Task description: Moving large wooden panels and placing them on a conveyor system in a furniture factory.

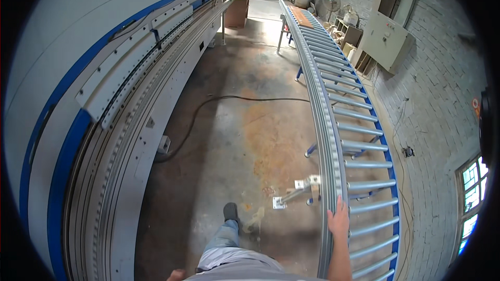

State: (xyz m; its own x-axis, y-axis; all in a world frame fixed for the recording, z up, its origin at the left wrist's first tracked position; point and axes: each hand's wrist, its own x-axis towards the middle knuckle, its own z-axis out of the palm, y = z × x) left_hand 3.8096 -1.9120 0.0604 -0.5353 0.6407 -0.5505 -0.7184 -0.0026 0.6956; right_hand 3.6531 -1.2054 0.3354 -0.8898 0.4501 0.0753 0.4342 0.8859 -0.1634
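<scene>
My right hand lies on the grey grooved metal rail along the near side of a roller conveyor. Its fingers stretch forward and it grips nothing. Silver rollers run across between this rail and a blue outer frame. Only a small part of my left hand shows, at the lower edge beside my clothing; its fingers cannot be made out and it touches neither machine.
A long white and blue machine lines the left side of the aisle. A black cable crosses the floor. Metal feet jut out under the conveyor. Farther off, an orange-brown board rests on the rollers; an electrical cabinet stands by the brick wall.
</scene>
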